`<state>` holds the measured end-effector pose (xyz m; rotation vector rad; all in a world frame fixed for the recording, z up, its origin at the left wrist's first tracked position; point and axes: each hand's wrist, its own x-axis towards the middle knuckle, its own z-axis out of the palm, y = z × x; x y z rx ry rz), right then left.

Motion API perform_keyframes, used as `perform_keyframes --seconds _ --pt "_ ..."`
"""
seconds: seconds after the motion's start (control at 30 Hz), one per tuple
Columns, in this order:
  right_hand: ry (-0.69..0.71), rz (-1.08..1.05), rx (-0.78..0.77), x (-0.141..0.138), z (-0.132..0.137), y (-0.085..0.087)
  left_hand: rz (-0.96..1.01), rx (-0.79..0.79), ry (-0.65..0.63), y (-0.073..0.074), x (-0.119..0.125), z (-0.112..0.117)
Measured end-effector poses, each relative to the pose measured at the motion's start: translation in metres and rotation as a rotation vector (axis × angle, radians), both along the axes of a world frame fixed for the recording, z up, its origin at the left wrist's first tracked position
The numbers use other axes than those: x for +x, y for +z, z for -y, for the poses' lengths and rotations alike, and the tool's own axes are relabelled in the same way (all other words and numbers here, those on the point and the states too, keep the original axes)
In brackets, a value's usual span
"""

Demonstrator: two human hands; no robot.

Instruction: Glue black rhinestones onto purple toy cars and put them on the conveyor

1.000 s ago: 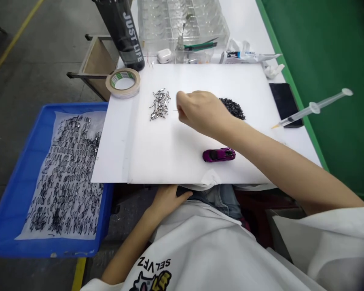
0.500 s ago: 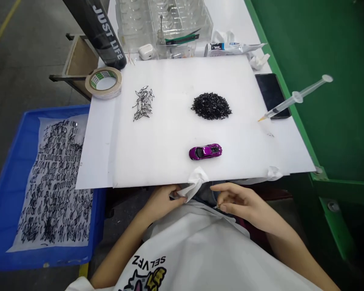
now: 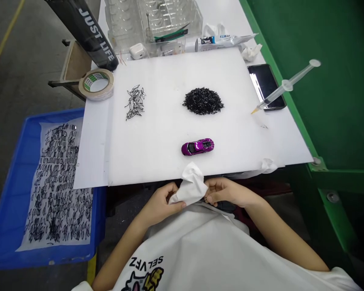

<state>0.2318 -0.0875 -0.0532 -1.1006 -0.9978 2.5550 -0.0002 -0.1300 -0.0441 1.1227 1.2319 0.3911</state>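
Observation:
A crumpled white tissue (image 3: pixel 190 188) stands up between my hands at the front edge of the table. My left hand (image 3: pixel 160 204) pinches its lower left part between thumb and fingers. My right hand (image 3: pixel 226 190) is at the tissue's right side, thumb and fingers closed together. A tiny dark thing shows at its fingertips, too small to name. Just beyond the tissue, a purple toy car (image 3: pixel 197 147) rests on the white foam sheet (image 3: pixel 157 141). A heap of small black pieces (image 3: pixel 203 101) lies behind the car, and a smaller pile of thin clear, dark-edged pieces (image 3: pixel 135 102) is to the left.
A syringe (image 3: pixel 279 93) leans across a phone (image 3: pixel 267 87) on the right. Tape (image 3: pixel 96 84) and a black bottle (image 3: pixel 92 40) stand at the left, clear trays (image 3: pixel 124 24) at the back. A blue bin (image 3: pixel 6 226) holds a sheet covered with dark pieces.
My right hand has moved left to the tissue, and its fingers have drawn together. The tissue is more spread out and raised. The whole view has shifted slightly.

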Motion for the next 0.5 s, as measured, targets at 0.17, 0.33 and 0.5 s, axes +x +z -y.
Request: perform_keyframes --seconds 0.17,0.33,0.5 --pt "0.0 0.138 0.165 0.017 -0.003 0.028 -0.124 -0.088 -0.118 0.011 0.0 -0.006" --pt "0.022 0.416 0.485 0.016 0.013 0.054 0.266 -0.256 -0.024 0.003 -0.004 -0.006" --pt "0.012 0.438 0.571 0.008 0.024 0.066 0.428 -0.413 0.128 -0.018 0.021 0.004"
